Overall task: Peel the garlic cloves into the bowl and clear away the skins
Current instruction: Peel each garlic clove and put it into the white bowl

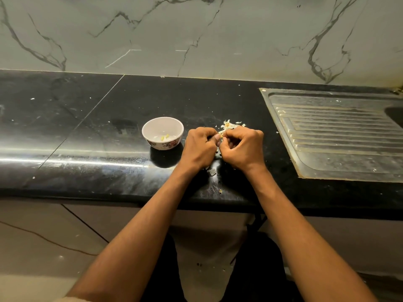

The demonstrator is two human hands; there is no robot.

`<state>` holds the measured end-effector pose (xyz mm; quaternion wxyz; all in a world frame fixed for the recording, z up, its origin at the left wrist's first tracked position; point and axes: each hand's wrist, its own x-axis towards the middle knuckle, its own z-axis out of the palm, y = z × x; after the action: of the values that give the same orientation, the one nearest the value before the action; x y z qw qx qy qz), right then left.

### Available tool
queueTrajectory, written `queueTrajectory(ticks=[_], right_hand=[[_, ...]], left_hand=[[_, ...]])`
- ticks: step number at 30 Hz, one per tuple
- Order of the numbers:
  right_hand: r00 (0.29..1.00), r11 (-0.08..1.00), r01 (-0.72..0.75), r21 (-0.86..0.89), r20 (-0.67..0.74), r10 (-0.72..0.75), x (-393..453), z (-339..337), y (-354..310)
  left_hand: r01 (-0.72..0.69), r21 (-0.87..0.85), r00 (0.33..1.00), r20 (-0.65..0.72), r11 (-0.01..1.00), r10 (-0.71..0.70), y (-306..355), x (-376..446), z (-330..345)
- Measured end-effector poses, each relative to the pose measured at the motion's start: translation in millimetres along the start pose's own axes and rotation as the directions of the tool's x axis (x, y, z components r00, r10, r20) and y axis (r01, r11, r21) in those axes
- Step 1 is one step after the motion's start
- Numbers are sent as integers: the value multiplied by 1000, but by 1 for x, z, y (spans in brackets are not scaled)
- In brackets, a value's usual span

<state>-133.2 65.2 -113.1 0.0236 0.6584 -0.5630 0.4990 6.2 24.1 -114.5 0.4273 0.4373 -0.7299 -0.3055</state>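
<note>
Both hands pinch a clove beside the bowl.

Premises: domestic kitchen.
Black polished stone counter set against a white marble-veined wall; a steel sink drainboard is inset at the right; a small floral bowl stands beside scattered garlic skins.
</note>
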Motion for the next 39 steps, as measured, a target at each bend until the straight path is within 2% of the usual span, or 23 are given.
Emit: queueTrajectory(ticks=[7, 15, 26, 35, 39], right_hand=[[999, 998, -22, 57, -46, 25, 0, 1, 3], [956, 928, -275, 253, -27, 291, 3, 3, 5], [927, 880, -365, 303, 28, 375, 3, 1, 2], [922, 863, -372, 341, 33, 385, 3, 0, 0], [924, 864, -371, 340, 37, 382, 3, -2, -3]], left_hand=[[-41, 19, 999, 20, 999, 40, -2, 2, 2], [10, -83, 1000, 23, 996, -8, -2, 2, 2], [-102, -215, 983, -173, 971, 65, 4, -1, 0], [-88, -127, 985, -162, 988, 67, 6, -3, -2], [-96, -143, 989, -129, 985, 78, 8, -5, -5]])
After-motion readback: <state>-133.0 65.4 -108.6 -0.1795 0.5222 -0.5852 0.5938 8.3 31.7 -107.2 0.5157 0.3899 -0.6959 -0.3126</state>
